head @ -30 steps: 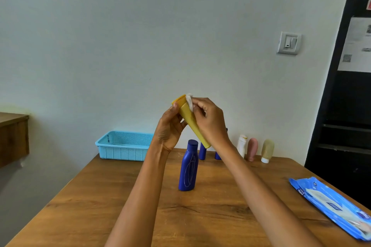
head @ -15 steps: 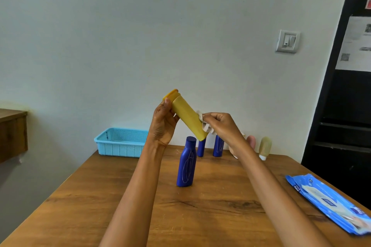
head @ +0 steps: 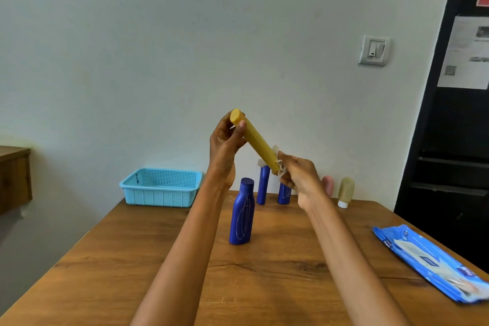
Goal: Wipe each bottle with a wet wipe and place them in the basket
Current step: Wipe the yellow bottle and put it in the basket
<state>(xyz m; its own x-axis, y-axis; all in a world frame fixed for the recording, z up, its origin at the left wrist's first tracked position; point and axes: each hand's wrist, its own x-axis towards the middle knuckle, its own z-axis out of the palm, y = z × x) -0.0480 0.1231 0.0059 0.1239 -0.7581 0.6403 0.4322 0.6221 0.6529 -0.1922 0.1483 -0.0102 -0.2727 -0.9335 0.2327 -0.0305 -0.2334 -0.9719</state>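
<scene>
left hand (head: 225, 140) grips tube (head: 255, 140) cap | right hand (head: 297, 176) pinches wipe (head: 276, 151), slid from cap to base | tube nearly wiped, basket (head: 158, 200) next

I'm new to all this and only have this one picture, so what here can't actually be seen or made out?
- Head view: the pink bottle is mostly hidden behind the right hand.
- The wet wipe shows only as scraps around the yellow bottle; the fingers cover the rest.
- The basket floor is hidden by its near wall.
- The wipes pack is cut off by the right edge; its print is too small to read.
</scene>
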